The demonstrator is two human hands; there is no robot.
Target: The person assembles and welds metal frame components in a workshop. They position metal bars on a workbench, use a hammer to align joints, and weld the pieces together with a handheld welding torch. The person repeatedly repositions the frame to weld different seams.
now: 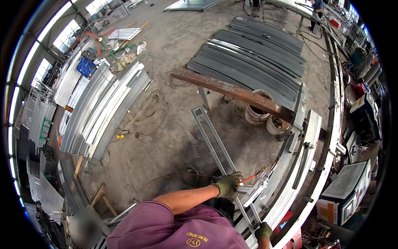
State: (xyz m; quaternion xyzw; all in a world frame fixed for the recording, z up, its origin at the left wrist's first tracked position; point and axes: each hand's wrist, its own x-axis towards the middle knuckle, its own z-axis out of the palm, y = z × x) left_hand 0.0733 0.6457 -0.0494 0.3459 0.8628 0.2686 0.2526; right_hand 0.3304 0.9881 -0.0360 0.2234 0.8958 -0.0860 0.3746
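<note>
A long narrow metal frame (217, 139), made of two parallel rails joined at the far end, slants from the middle of the view down to my body. My left hand (228, 185), in a dark green work glove, is closed around the frame's near part. Farther down, my right hand (263, 231), gloved too, grips the frame near its lower end; its fingers are partly cut off by the sleeve and view. Right beside my left hand lie short silver metal pieces (258, 189) and a thin orange rod or cable (250, 178).
Long galvanized beams (286, 182) run along my right. Ahead, a rusty steel beam (232, 93) stands on legs, with two buckets (256, 115) beside it. Grey ribbed panels (253, 58) lie beyond; shiny corrugated sheets (103, 112) lie left. Boxy machines (346, 189) stand far right. Another person (318, 8) is far off.
</note>
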